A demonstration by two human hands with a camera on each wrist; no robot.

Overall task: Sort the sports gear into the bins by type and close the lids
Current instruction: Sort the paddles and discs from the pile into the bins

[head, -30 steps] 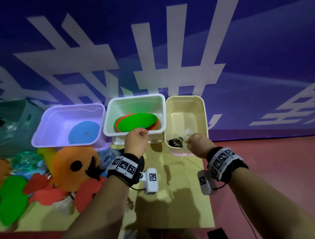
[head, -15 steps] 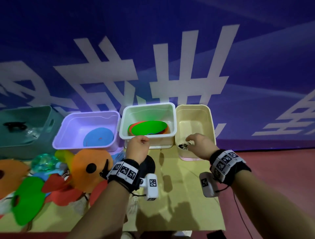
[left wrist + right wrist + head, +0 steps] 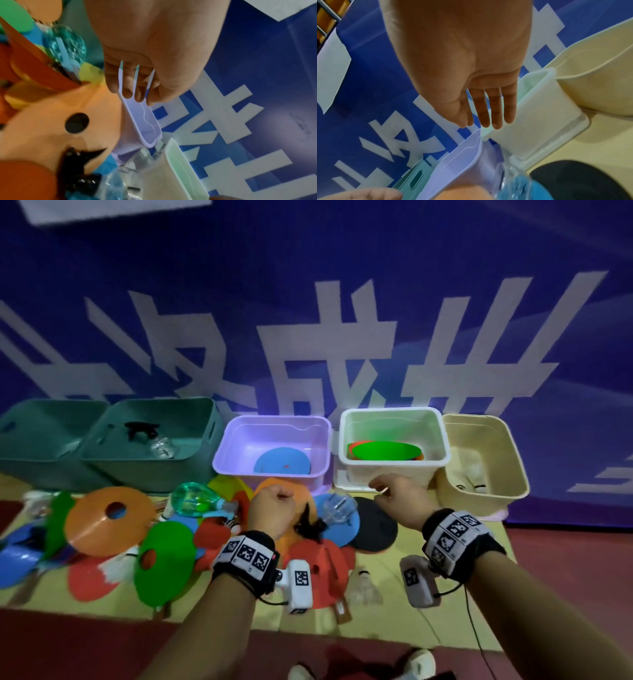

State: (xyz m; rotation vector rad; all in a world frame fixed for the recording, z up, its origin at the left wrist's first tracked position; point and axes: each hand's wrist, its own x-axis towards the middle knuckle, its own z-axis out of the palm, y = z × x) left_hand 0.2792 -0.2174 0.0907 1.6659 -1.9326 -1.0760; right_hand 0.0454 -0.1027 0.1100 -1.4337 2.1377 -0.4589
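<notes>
**Partner:** What are your hands doing?

**Me:** My left hand (image 3: 274, 508) is clenched and holds nothing. It hangs over the pile, just above an orange disc (image 3: 56, 121). My right hand (image 3: 397, 498) is released, fingers (image 3: 494, 113) straight and empty, in front of the white bin (image 3: 394, 412).

**Partner:** So what do you pick next?

**Me:** I judge the nearest loose piece is best: the shuttlecock (image 3: 365, 585) lying alone on the mat by my right wrist. I'd pinch it at the cork so the skirt isn't crushed.

**Partner:** And the pile?

**Me:** The discs overlap, the green disc (image 3: 164, 563) over the red ones, with a clear teal ball (image 3: 190, 501) beyond that may roll. I'd lift from the top and keep my left hand ready to stop the ball.

**Partner:** Where does each kind go?

**Me:** Farther back, the lilac bin (image 3: 274, 421) holds a blue disc (image 3: 281, 465), and the white bin holds a green one on orange. The cream bin (image 3: 513, 474) at the far right has small white pieces, shuttlecocks I think, so mine belongs there. The teal bins (image 3: 154, 405) stand at the far left. All are open; I judge the lids come last
</notes>
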